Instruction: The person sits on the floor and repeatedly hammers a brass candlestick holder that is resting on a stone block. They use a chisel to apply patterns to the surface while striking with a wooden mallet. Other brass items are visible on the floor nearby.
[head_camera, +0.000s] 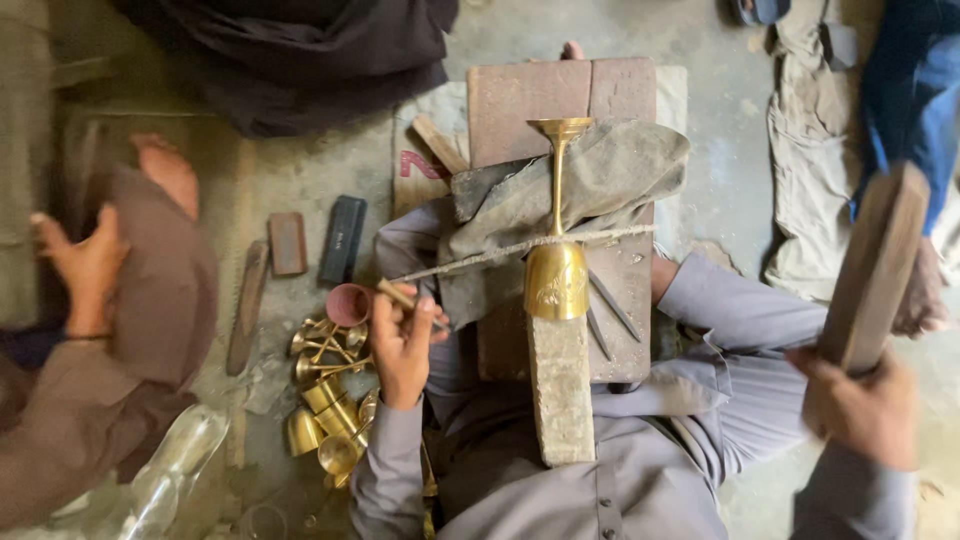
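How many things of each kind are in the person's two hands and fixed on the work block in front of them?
Brass goblet tied on the block: 1
Thin tool in the left hand: 1
Wooden mallet in the right hand: 1
Total: 3

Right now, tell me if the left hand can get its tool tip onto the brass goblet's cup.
Probably yes: the left hand holds its thin tool just beside the brass goblet, with nothing between them.

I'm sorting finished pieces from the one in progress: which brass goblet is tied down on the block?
The lone brass goblet lying across the stone block, bound by a cord over the cloth. The other goblets lie heaped loose on the floor beside the left hand.
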